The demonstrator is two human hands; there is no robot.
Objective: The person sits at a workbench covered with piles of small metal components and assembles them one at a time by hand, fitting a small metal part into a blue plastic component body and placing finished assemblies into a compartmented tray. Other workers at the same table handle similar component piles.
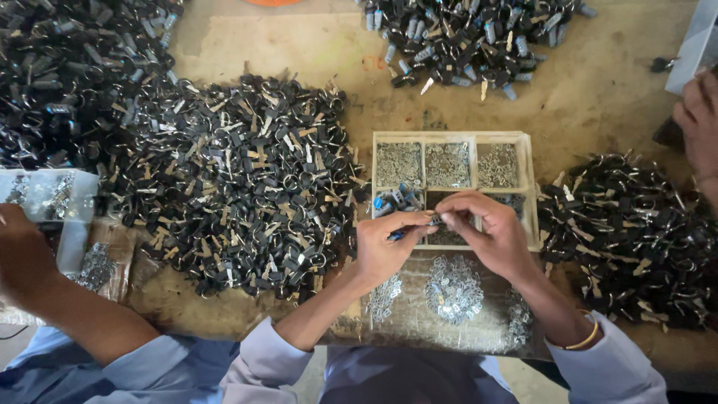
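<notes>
Step in hand: the two hands met over the shallow, pale, compartmented plastic tray (526,179), fitting a small part together at the fingertips; judged from the pose, this was the joining stage of one piece, not picking or dropping.
Left hand (383,251): its grip was closed around a small blue-and-dark slender part (396,236), thumb and forefinger pointing right toward the other hand.
Right hand (493,232): fingers pinched narrow on the other end of the same small assembly, just above the tray's lower row; what exactly sat between those fingertips was too small to tell, possibly a little metal piece.
Where the piece was: held in the air between both hands, over the tray's front edge, touching nothing else.
Tray contents: upper compartments held small silvery metal bits; a lower left compartment held a few blue-capped parts (395,200).
Loose heaps near the wrists: shiny silver metal pieces (454,288) lay on the brown, worn worktop (598,97) just beneath the hands.
Left of the hands: a large pile of black rings with tan tabs (239,179); a similar smaller pile (628,224) lay to the right.
Far edge: a heap of dark parts with bluish-grey caps (464,37).
Other people: a co-worker's hand (22,254) rested at a clear plastic box (52,198) on the left; another hand (699,120) showed at the right edge.
Next move calls for: steady alignment of the two tiny ends, firm pinch pressure, and little wrist travel.
</notes>
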